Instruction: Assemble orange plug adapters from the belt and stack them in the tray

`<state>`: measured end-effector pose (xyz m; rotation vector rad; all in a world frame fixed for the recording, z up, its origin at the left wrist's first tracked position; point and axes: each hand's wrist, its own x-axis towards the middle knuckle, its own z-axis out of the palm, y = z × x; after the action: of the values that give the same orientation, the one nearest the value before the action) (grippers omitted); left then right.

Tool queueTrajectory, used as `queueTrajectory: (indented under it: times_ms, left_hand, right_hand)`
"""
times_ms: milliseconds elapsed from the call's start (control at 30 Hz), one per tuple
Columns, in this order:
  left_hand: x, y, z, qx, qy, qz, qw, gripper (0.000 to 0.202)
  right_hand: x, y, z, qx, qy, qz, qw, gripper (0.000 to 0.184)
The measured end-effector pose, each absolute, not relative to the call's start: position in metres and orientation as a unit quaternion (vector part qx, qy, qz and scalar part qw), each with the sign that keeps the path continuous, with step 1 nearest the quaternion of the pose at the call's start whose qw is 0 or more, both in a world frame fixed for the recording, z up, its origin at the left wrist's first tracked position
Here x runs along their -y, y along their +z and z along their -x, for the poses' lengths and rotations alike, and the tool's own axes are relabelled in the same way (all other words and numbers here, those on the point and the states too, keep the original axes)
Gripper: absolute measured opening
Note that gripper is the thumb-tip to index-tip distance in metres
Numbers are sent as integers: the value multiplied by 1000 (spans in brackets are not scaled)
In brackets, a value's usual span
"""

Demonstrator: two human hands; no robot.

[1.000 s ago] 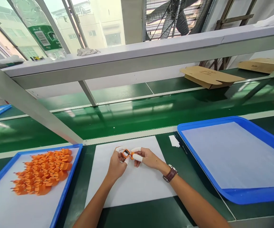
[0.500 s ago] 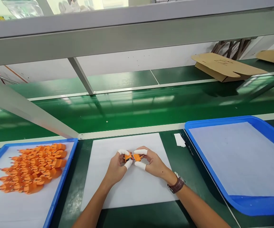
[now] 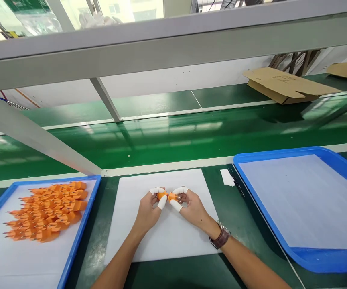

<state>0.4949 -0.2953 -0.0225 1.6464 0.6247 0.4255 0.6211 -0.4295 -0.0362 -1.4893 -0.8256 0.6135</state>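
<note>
Bare forearms, no sleeves; white finger cots (image 3: pixel 162 202) on thumb and index tips of both hands; brown-strap wristwatch (image 3: pixel 220 237) on right wrist.

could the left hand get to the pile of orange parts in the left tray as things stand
Probably yes, once freed: the left hand shares a small orange part with the right hand, and only bare white mat and the tray's low blue rim lie before the pile.
</note>
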Motion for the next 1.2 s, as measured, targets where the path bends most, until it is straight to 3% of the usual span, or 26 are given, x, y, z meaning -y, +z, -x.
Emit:
queueTrajectory:
  times_ms: [167, 300, 500, 600, 1200]
  left_hand:
    - [302, -26, -496, -278, 223, -716, 600, 19]
    - [296, -25, -489, -182, 166, -770, 588, 44]
    - [293, -33, -485, -146, 226, -882, 388, 44]
    - [297, -37, -486, -126, 247, -897, 345, 42]
    - [298, -47, -490, -126, 289, -880, 355, 43]
  right_hand:
    - [427, -34, -612, 356, 250, 646, 627, 23]
    - [425, -36, -619, 346, 243, 659, 622, 23]
    - [430, -29, -620, 380, 223, 667, 601, 19]
    - [432, -24, -616, 413, 220, 663, 585, 18]
    - [429, -26, -624, 423, 288, 664, 545, 11]
